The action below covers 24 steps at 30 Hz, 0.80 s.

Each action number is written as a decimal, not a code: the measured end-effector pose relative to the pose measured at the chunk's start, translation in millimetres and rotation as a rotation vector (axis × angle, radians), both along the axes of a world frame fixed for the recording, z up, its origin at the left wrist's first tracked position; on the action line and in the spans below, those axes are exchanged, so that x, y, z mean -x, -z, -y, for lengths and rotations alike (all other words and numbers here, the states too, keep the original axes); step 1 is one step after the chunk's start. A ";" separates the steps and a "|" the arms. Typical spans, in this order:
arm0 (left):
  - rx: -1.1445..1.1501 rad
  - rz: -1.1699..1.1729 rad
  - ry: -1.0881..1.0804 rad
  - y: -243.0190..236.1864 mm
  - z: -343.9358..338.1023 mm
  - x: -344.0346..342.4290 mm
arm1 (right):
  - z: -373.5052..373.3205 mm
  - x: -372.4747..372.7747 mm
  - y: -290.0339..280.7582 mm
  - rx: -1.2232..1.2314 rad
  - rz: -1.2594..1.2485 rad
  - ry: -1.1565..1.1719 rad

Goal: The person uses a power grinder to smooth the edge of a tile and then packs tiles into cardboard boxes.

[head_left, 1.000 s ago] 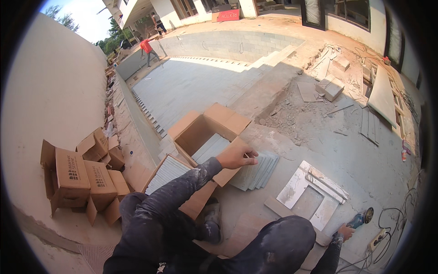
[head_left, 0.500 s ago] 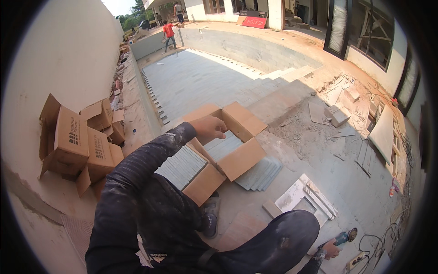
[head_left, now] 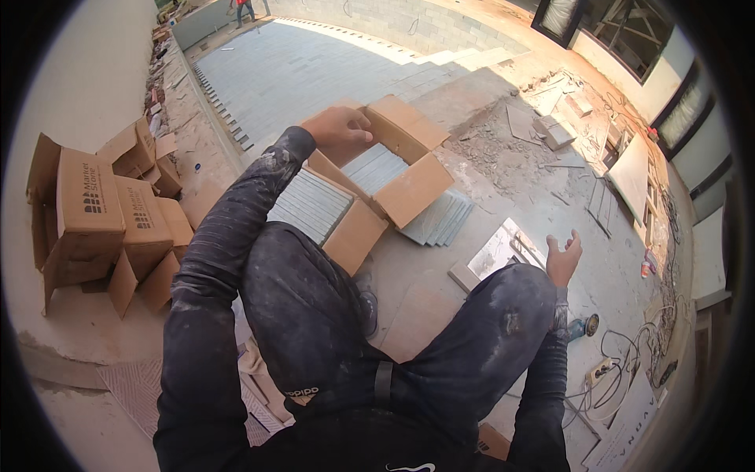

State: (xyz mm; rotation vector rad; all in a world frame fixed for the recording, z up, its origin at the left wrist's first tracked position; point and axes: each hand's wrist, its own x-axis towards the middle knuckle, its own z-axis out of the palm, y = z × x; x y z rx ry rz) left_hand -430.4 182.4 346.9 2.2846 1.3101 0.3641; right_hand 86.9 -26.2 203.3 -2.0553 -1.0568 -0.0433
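Observation:
My left hand (head_left: 340,128) hovers over the near-left side of an open cardboard box (head_left: 413,186), its fingers loosely bent and no object visible in them. Grey-green tiles (head_left: 375,171) lie inside that box. Closer to my left knee, another box (head_left: 355,240) holds a row of tiles (head_left: 311,206) standing on edge. A fanned stack of tiles (head_left: 442,218) rests on the ground beside the boxes. My right hand (head_left: 564,258) is raised above my right knee, fingers apart and empty. Behind its forearm, a teal angle grinder (head_left: 580,327) lies on the ground.
Several empty cartons (head_left: 93,212) crowd the left wall. A pale slab (head_left: 503,245) lies before my right knee. Cables and a power strip (head_left: 601,371) spread at right. Ahead are a tiled pool floor (head_left: 291,67), steps, rubble (head_left: 503,149) and a distant person (head_left: 242,12).
My right hand has let go of the angle grinder and come up, fingers spread. My left hand stays near the box, drawn slightly back. The view has tilted downward.

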 end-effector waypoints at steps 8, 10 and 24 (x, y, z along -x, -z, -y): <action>0.057 0.079 0.118 4.8 31.0 -13.2 | -94.0 74.1 -31.0 0.368 -0.046 -0.471; 0.072 0.048 0.163 6.6 42.5 -17.9 | -105.0 86.0 -10.0 0.447 -0.052 -0.539; 0.446 -0.430 0.432 207.3 103.2 -137.0 | -203.1 125.6 150.4 0.633 0.038 -0.657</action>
